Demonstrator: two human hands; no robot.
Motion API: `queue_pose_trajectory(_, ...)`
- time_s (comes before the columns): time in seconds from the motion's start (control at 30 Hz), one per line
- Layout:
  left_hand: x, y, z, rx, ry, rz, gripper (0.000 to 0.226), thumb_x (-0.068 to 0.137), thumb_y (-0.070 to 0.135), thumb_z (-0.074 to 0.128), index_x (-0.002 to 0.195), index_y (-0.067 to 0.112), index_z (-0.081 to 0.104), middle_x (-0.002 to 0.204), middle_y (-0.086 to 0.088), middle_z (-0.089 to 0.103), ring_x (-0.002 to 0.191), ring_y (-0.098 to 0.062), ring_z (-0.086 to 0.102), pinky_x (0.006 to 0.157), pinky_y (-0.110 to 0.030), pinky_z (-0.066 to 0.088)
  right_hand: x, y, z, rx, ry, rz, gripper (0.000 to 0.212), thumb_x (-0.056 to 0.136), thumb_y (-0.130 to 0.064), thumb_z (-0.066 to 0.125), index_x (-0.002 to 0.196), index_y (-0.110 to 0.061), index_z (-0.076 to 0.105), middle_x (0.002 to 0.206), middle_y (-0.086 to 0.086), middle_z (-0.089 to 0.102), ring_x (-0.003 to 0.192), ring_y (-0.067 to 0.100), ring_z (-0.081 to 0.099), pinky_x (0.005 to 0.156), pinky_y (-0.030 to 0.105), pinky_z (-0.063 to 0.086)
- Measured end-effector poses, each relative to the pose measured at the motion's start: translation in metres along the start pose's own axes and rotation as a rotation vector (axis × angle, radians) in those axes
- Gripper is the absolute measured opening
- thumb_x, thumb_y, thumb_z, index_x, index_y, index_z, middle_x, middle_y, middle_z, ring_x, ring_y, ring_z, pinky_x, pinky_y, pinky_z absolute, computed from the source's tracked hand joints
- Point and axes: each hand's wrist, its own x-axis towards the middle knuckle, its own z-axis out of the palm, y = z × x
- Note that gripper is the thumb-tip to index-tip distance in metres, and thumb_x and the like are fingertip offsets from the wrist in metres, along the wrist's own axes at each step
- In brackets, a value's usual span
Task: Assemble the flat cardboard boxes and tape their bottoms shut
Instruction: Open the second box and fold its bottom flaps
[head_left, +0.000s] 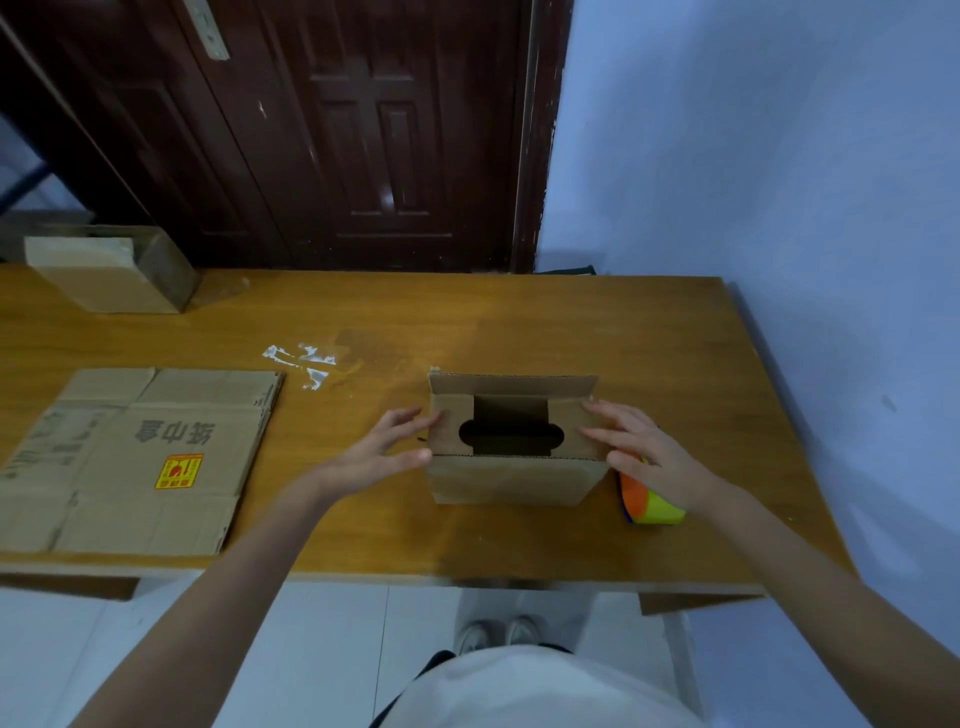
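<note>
A small brown cardboard box (514, 478) stands on the wooden table (649, 364), its upper end facing me. Two side flaps are folded in and leave a dark gap in the middle; the far flap stands up. My left hand (387, 449) is at the box's left edge with straight fingers touching the left flap. My right hand (641, 449) lies with straight fingers on the right flap. Just right of the box, partly under my right wrist, lies an orange and yellow-green tape roll (652, 506).
A stack of flat cardboard boxes (130, 457) with a yellow sticker lies at the table's left front. An assembled box (111, 270) stands at the far left. White tape scraps (304, 361) stick to the tabletop. A dark door and a blue wall are behind.
</note>
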Motion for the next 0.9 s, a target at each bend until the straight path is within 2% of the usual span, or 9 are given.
queue_pose_trajectory(0.13,0.01,0.0,0.001,-0.024,0.155,0.029,0.065,0.064,0.086,0.049,0.117,0.047,0.052,0.138,0.011,0.033,0.131,-0.007,0.029,0.111,-0.033,0.028,0.002,-0.003,0.001,-0.099,0.045,0.032,0.079,0.074,-0.082,0.04,0.13,-0.029,0.055,0.147,-0.019,0.031,0.137,0.0,0.02,0.111,0.035,0.026)
queue_pose_trajectory(0.2,0.017,-0.004,0.003,0.138,0.279,0.055,0.037,0.082,0.058,0.054,0.115,0.041,0.058,0.134,0.008,0.04,0.13,-0.012,0.037,0.109,-0.037,0.034,0.005,-0.006,0.005,-0.043,0.141,0.055,0.063,0.075,-0.067,0.058,0.122,-0.025,0.06,0.139,-0.017,0.041,0.132,0.003,0.031,0.11,0.042,0.032)
queue_pose_trajectory(0.27,0.019,-0.003,0.006,0.367,0.427,0.114,0.031,0.086,0.042,0.063,0.114,0.031,0.063,0.127,0.005,0.046,0.123,-0.015,0.045,0.098,-0.034,0.042,0.009,-0.008,0.007,-0.008,0.191,0.105,0.063,0.073,-0.05,0.072,0.126,-0.021,0.053,0.137,-0.012,0.039,0.128,0.007,0.036,0.109,0.043,0.035)
queue_pose_trajectory(0.37,0.021,0.006,0.013,0.464,0.648,0.138,0.055,0.076,0.038,0.076,0.121,0.014,0.054,0.123,-0.002,0.045,0.111,-0.02,0.051,0.083,-0.032,0.047,0.013,-0.014,0.004,-0.015,0.22,0.132,0.091,0.071,-0.041,0.079,0.143,-0.021,0.027,0.148,-0.009,0.016,0.135,0.012,0.025,0.11,0.035,0.03)
queue_pose_trajectory(0.47,0.025,0.014,0.017,0.52,0.714,0.141,0.092,0.072,0.033,0.081,0.145,0.014,0.029,0.143,-0.008,0.036,0.13,-0.025,0.039,0.102,-0.037,0.04,0.016,-0.018,0.0,-0.13,0.177,0.085,0.105,0.075,-0.04,0.077,0.151,-0.027,0.006,0.157,-0.01,0.006,0.14,0.005,0.01,0.112,0.033,0.02)
queue_pose_trajectory(0.53,0.026,0.016,0.016,0.638,0.695,0.177,0.101,0.074,0.031,0.08,0.151,0.019,0.016,0.152,-0.006,0.031,0.14,-0.022,0.027,0.112,-0.039,0.029,0.018,-0.018,-0.001,-0.165,0.165,0.08,0.106,0.076,-0.04,0.076,0.151,-0.029,0.002,0.157,-0.008,0.012,0.142,0.008,0.012,0.114,0.034,0.019)
queue_pose_trajectory(0.63,0.029,0.01,0.015,0.831,0.687,0.353,0.068,0.078,0.027,0.077,0.138,0.019,0.046,0.138,-0.002,0.052,0.139,-0.021,0.033,0.113,-0.038,0.023,0.018,-0.015,-0.001,-0.184,0.206,0.059,0.095,0.078,-0.042,0.074,0.15,-0.027,0.014,0.144,-0.013,0.029,0.132,0.004,0.023,0.109,0.031,0.025)
queue_pose_trajectory(0.73,0.03,0.001,0.017,0.898,0.732,0.526,0.023,0.086,0.028,0.061,0.104,0.018,0.07,0.115,0.0,0.066,0.125,-0.022,0.047,0.106,-0.036,0.027,0.015,-0.008,0.002,-0.297,0.242,-0.06,0.061,0.083,-0.051,0.063,0.135,-0.021,0.051,0.133,-0.004,0.051,0.128,0.011,0.039,0.106,0.039,0.037)
queue_pose_trajectory(0.9,0.028,-0.006,0.026,0.983,0.726,0.578,0.032,0.092,0.024,0.045,0.098,0.013,0.074,0.103,0.0,0.069,0.108,-0.023,0.059,0.095,-0.034,0.037,0.009,0.0,0.013,-0.385,0.204,-0.102,0.053,0.092,-0.051,0.037,0.128,-0.019,0.059,0.13,-0.001,0.056,0.121,0.019,0.051,0.1,0.03,0.031)
